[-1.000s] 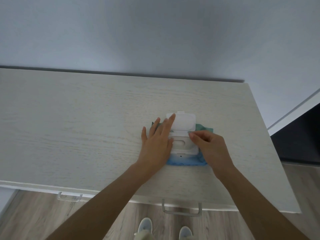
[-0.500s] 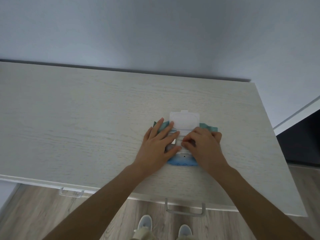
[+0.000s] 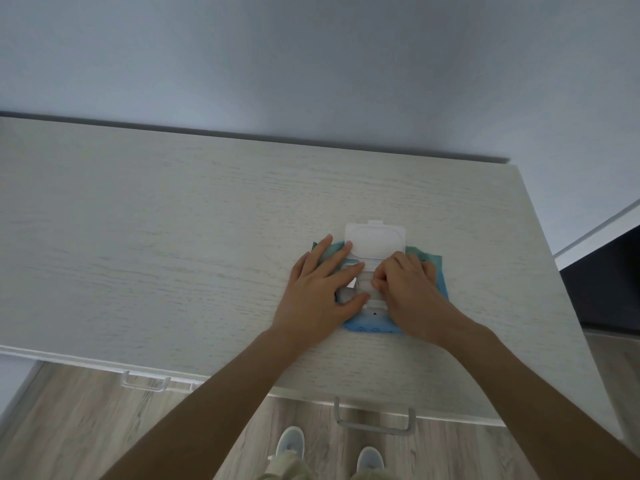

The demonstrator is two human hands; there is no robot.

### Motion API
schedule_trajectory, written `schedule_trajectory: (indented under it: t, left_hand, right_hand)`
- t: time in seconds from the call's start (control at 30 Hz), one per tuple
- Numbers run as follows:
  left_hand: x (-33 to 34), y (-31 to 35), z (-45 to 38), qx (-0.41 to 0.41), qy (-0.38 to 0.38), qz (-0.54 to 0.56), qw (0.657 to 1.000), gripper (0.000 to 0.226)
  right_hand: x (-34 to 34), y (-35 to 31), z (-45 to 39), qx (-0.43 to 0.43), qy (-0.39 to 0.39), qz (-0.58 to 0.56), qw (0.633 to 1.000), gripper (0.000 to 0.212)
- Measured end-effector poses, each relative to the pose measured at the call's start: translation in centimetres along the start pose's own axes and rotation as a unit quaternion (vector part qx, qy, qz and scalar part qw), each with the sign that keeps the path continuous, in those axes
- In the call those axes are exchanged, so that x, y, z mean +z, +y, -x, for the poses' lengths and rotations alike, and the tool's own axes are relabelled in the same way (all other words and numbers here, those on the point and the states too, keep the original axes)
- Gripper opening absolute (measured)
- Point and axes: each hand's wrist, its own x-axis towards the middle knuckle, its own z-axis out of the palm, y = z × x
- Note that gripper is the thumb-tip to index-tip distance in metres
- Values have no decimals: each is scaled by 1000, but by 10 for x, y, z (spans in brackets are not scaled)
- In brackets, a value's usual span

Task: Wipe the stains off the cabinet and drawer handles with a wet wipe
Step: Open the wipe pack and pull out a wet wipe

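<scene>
Pale wood-grain cabinet top [image 3: 173, 237]: blue-green soft wipe pack [image 3: 437, 271] lying near right front. White hinged plastic lid [image 3: 375, 239] flipped open. Left hand [image 3: 320, 289] flat, fingers straight, pressing pack. Right hand [image 3: 407, 289] curled at opening; hold on wipe not discernible. Recommended: keep pack pinned, draw single wipe upward.

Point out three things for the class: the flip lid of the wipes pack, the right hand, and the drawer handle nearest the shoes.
flip lid [image 3: 375, 240], head view, middle of its white open flap.
right hand [image 3: 407, 291], head view, back of the hand.
drawer handle [image 3: 375, 428], head view, middle of its front bar.
</scene>
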Motion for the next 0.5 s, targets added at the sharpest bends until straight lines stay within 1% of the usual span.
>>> schedule_trajectory:
  t: [0.13,0.2,0.3,0.37,0.43,0.5]
  left_hand:
    - [0,0,0,0,4,8,1000,47]
    - [1,0,0,3,6,5,1000,46]
    - [1,1,0,10,18,0,1000,45]
    - [0,2,0,11,23,-4,1000,46]
    - [0,2,0,4,18,-4,1000,48]
    - [0,2,0,-7,6,1,1000,48]
  right_hand:
    - [-4,-1,0,8,-15,-9,1000,15]
    - [-7,-3,-1,7,-4,-11,1000,8]
    - [-11,-7,-2,6,12,1,1000,13]
    - [-12,-11,-5,8,-7,5,1000,12]
    - [-13,-12,-6,16,-33,-23,999,12]
    - [-16,-12,-5,22,-41,-81,996,14]
